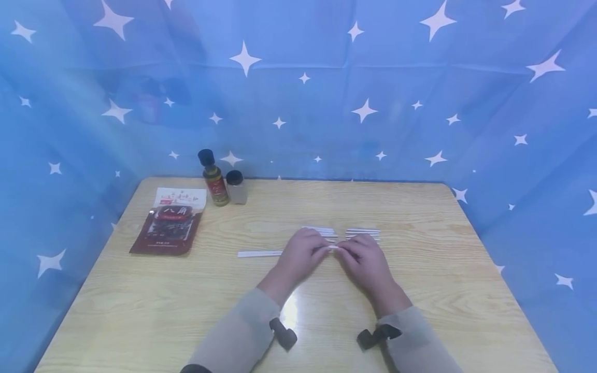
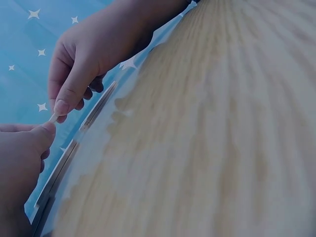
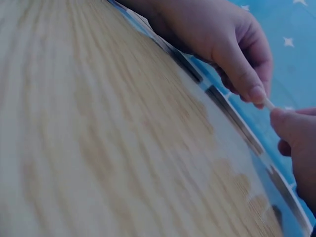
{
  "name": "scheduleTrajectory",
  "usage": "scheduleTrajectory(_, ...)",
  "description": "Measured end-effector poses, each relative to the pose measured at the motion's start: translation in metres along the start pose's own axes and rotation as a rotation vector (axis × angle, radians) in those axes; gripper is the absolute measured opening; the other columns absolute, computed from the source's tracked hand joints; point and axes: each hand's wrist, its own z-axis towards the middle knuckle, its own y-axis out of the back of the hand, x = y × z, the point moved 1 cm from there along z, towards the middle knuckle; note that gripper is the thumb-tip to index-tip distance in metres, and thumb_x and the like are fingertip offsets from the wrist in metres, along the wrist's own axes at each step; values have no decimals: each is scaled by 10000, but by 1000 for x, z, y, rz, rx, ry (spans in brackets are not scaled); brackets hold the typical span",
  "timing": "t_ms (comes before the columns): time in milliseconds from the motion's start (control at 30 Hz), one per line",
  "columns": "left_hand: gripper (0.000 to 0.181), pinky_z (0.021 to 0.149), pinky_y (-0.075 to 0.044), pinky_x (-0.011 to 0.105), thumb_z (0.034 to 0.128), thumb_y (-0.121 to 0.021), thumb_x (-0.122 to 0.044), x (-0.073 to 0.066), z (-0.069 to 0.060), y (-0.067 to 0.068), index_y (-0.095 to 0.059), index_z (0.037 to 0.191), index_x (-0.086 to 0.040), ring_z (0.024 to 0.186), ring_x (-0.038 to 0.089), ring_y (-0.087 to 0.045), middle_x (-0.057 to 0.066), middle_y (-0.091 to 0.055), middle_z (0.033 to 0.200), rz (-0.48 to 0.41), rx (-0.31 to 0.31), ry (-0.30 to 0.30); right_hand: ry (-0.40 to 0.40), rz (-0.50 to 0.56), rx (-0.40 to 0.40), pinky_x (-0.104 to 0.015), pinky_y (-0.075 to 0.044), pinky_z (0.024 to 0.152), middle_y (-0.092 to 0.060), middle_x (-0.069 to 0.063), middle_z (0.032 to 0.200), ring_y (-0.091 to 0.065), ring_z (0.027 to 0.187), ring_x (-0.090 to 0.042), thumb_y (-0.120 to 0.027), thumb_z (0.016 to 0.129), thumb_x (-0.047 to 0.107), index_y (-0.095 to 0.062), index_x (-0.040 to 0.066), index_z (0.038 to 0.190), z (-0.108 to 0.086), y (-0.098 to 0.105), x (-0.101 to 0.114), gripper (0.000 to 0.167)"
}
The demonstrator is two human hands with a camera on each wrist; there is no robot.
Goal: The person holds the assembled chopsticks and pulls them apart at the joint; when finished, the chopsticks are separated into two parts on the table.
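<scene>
My left hand [image 1: 305, 254] and right hand [image 1: 368, 261] meet near the middle of the table, thumbs and fingertips pinching a thin white stick [image 1: 333, 247] between them. Only a short bit of it shows; the fingers cover the rest. In the left wrist view, the stick [image 2: 53, 117] spans the small gap between both hands' fingertips. The right wrist view gives the same grip, with the stick [image 3: 268, 103] slightly tilted. Just beyond the hands lie two groups of thin white sticks, one left [image 1: 321, 230] and one right [image 1: 364, 231]. A longer white strip [image 1: 258, 254] runs out from behind the left hand.
At the left of the wooden table [image 1: 420, 217] lies a dark red pouch [image 1: 170, 228] with a white top. Behind it stand a bottle [image 1: 216, 181] with a black cap and red label, and a small black-lidded jar [image 1: 237, 189]. A blue starred curtain [image 1: 298, 103] surrounds the table.
</scene>
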Motion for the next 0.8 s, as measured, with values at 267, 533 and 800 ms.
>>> scheduleTrajectory(267, 139, 1062, -480, 296, 1013, -759, -284, -2, 7, -9, -822, 1047, -165, 1045, 114, -648, -63, -747, 1046, -11, -5, -7, -33, 12, -4, -437, -494, 964, -768, 38, 1003, -646, 1033, -210, -854, 918, 141, -830, 142, 1017, -1, 7, -6, 102)
scheduleTrajectory(533, 95, 948, -531, 274, 991, -788, -225, -8, 7, -9, -825, 997, -138, 986, 140, -646, -37, -752, 992, -17, -41, -42, 47, 33, -49, -331, -452, 890, -768, 9, 962, -618, 954, -212, -873, 866, 45, -826, 89, 976, -2, 8, -12, 128)
scheduleTrajectory(800, 85, 950, -534, 294, 973, -805, -207, -9, 6, -9, -827, 993, -127, 962, 155, -655, -30, -750, 963, -11, -66, -47, 84, 40, -76, -319, -435, 870, -772, 1, 959, -603, 935, -217, -880, 841, 19, -830, 80, 977, -2, 8, -14, 157)
